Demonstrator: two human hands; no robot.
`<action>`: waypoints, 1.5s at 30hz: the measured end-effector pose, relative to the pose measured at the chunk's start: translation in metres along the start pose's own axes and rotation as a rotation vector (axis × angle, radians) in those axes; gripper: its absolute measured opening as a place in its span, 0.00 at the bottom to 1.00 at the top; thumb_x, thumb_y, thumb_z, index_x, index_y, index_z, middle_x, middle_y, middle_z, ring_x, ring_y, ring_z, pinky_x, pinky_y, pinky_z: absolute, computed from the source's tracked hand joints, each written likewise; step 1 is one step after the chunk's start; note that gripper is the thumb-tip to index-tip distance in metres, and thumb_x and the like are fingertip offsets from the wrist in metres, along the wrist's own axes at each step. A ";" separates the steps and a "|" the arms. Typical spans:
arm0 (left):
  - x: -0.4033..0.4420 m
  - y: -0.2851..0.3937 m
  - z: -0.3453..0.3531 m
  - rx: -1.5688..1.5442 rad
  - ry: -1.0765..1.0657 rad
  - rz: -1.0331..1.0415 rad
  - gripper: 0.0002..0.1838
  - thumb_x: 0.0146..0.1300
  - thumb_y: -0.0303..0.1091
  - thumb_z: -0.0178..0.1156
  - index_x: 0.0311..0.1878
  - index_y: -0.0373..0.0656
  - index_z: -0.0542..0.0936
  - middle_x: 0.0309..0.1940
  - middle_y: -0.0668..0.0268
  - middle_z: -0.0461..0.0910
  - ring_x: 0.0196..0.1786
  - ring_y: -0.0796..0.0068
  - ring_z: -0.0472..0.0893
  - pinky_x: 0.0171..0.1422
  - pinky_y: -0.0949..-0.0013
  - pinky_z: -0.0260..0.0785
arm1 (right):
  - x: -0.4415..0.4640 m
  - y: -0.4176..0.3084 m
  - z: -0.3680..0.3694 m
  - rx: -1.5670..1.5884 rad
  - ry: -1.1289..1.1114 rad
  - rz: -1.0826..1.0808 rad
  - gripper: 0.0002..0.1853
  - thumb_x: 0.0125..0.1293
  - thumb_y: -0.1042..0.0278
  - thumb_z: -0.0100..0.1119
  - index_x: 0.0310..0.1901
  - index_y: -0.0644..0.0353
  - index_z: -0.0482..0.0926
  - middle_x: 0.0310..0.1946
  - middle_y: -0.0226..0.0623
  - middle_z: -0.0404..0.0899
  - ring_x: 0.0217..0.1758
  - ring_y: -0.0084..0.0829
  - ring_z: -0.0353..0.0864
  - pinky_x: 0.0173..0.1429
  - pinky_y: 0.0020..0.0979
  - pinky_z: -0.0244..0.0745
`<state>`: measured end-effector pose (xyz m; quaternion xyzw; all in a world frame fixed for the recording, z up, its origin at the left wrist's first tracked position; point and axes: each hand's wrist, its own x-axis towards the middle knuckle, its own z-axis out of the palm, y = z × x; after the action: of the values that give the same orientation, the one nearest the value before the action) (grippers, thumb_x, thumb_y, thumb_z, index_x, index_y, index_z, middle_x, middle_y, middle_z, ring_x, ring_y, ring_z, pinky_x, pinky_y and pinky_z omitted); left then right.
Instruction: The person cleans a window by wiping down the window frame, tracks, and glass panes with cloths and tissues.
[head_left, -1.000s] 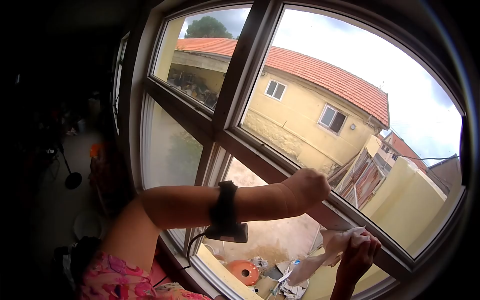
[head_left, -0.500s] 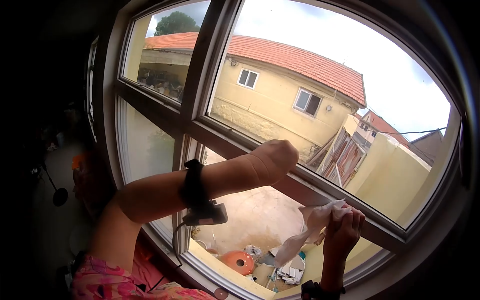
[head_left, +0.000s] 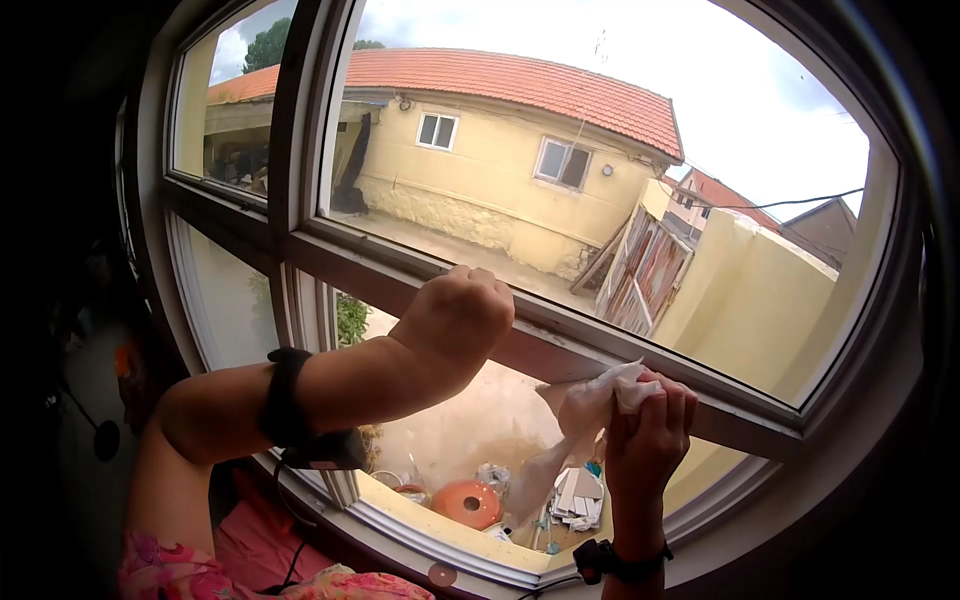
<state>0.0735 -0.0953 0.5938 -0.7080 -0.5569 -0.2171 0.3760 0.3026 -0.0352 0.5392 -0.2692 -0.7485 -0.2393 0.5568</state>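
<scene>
My left hand (head_left: pixel 458 312) is closed in a fist against the window's middle rail (head_left: pixel 545 362), knuckles up. Its fingertips are hidden, so I cannot tell what, if anything, is inside. A black strap (head_left: pixel 287 398) with a small dark device (head_left: pixel 325 450) circles that forearm. Farther right, my right hand (head_left: pixel 652 425) grips a crumpled, thin white cloth (head_left: pixel 588 408), pressed to the same rail. One end of the cloth hangs down in front of the lower opening. A black band (head_left: pixel 625 563) sits on the right wrist.
Above the rail is a large glass pane, framed by an upright post (head_left: pixel 297 130) on the left. Below, outside, lie an orange round object (head_left: pixel 467 505) and stacked pale boards (head_left: pixel 577 500). A yellow building (head_left: pixel 480 185) stands beyond. A cable (head_left: pixel 293 565) hangs near my left arm.
The view has shifted, so the window and both arms sit farther left. My left wrist has turned, bringing the knuckles into sight. My right hand keeps the cloth against the rail.
</scene>
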 end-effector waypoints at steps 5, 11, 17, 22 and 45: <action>-0.001 -0.014 0.006 -0.083 0.092 0.007 0.02 0.44 0.20 0.58 0.22 0.37 0.75 0.24 0.56 0.76 0.31 0.58 0.79 0.40 0.66 0.73 | -0.001 0.000 0.000 0.011 0.007 0.005 0.10 0.52 0.74 0.65 0.35 0.62 0.73 0.40 0.38 0.77 0.44 0.43 0.75 0.46 0.38 0.75; 0.015 -0.031 -0.003 -0.424 -0.061 -0.090 0.04 0.47 0.24 0.59 0.20 0.37 0.78 0.20 0.53 0.76 0.29 0.51 0.79 0.35 0.61 0.72 | -0.001 -0.002 0.000 0.001 -0.017 0.026 0.10 0.52 0.73 0.64 0.36 0.62 0.74 0.40 0.39 0.76 0.45 0.44 0.75 0.46 0.39 0.75; 0.040 0.000 -0.027 -0.113 -0.387 -0.308 0.04 0.50 0.22 0.61 0.31 0.37 0.83 0.30 0.52 0.82 0.40 0.54 0.83 0.44 0.64 0.77 | 0.000 -0.002 -0.001 -0.021 -0.028 0.024 0.08 0.56 0.71 0.61 0.36 0.63 0.75 0.40 0.40 0.76 0.44 0.45 0.74 0.47 0.40 0.74; 0.032 0.012 -0.024 -0.049 -0.383 -0.314 0.05 0.48 0.21 0.62 0.30 0.39 0.83 0.32 0.52 0.82 0.42 0.56 0.83 0.44 0.65 0.77 | -0.001 -0.001 0.000 -0.029 -0.033 0.041 0.08 0.56 0.72 0.61 0.36 0.63 0.75 0.40 0.40 0.76 0.44 0.45 0.74 0.47 0.40 0.74; -0.011 0.001 0.012 0.253 -0.025 -0.017 0.13 0.45 0.18 0.56 0.38 0.32 0.73 0.35 0.52 0.72 0.44 0.58 0.74 0.53 0.66 0.70 | -0.004 0.000 0.005 0.013 0.022 0.056 0.10 0.50 0.74 0.62 0.34 0.61 0.73 0.40 0.37 0.76 0.45 0.42 0.76 0.47 0.38 0.76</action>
<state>0.0702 -0.0934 0.5777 -0.6528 -0.5906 -0.1395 0.4533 0.2999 -0.0324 0.5338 -0.2838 -0.7361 -0.2216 0.5732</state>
